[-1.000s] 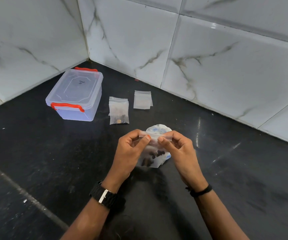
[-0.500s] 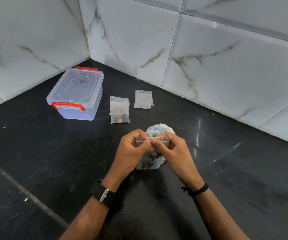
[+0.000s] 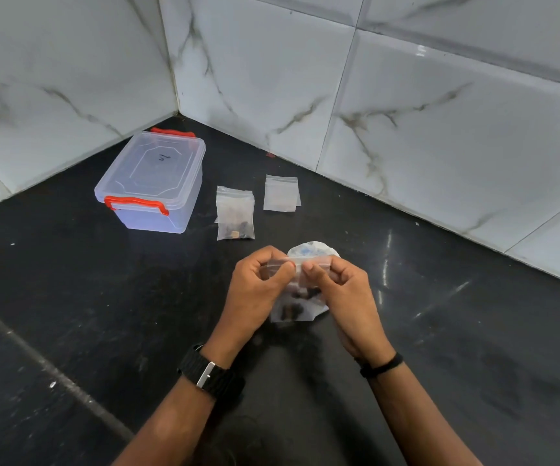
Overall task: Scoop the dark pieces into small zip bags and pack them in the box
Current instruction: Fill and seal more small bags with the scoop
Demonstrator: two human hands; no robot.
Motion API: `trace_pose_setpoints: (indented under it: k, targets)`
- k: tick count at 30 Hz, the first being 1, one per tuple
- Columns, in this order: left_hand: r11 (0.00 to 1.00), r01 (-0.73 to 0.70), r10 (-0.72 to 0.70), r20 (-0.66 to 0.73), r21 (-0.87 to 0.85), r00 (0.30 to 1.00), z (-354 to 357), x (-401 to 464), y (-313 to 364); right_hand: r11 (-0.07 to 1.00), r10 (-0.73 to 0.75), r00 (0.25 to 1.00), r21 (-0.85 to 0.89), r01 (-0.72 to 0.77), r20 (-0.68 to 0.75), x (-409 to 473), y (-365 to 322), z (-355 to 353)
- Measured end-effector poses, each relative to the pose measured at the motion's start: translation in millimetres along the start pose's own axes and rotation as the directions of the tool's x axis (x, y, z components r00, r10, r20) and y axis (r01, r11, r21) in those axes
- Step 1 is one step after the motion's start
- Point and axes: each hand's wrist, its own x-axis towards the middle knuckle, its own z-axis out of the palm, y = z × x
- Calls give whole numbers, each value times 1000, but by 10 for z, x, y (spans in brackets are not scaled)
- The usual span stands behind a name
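Sealing the zip bag [image 3: 300, 302] looks like the step in hand; both hands pinch its top strip, left hand [image 3: 258, 287] on the left part, right hand [image 3: 342, 290] on the right, thumbs nearly meeting at the middle; the bag hangs between them above the black counter [image 3: 70, 314], dark pieces [image 3: 293, 309] settled low inside; a crumpled white wrapper [image 3: 315, 248] shows just behind the hands. To do this well, judging from the hold: press thumb against forefinger along the whole strip, middle outward to each end; keep the bag upright so the pieces stay clear of the track; squeeze out spare air first so it packs flat. A filled bag [image 3: 235, 213] lies on the counter beyond, near the clear box [image 3: 152, 186]; empty bags [image 3: 281, 193] lie just right of it; the box sits in the corner with its lid on and red latches down, so it needs opening before packing.
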Motion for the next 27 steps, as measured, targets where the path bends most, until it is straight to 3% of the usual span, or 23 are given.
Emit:
trace_pose_setpoints:
  k: [5, 13, 17, 20, 24, 27]
  targets:
    - [985, 116, -115, 15, -125, 993, -4, -24, 0, 997, -16, 998, 79, 21, -62, 44, -2, -36]
    - [989, 118, -131, -174, -84, 976, -86, 68, -47, 994, 52, 998, 101, -49, -24, 156, 35, 35]
    - [982, 142, -162, -170, -124, 972, -175, 113, -48, 993, 37, 999, 115, -32, -40, 263, 14, 100]
    - [987, 82, -107, -197, -135, 975, -282, 148, -83, 986, 68, 997, 156, -63, -23, 384, -18, 205]
    - [999, -12, 28, -397, 44, 917, -427, 276, -138, 996, 82, 995, 27, -83, 54, 666, -29, 374]
    - [994, 4, 41, -422, 105, 906, -501, 440, -188, 987, 19, 1000, -161, -19, -3, 918, 38, 507]
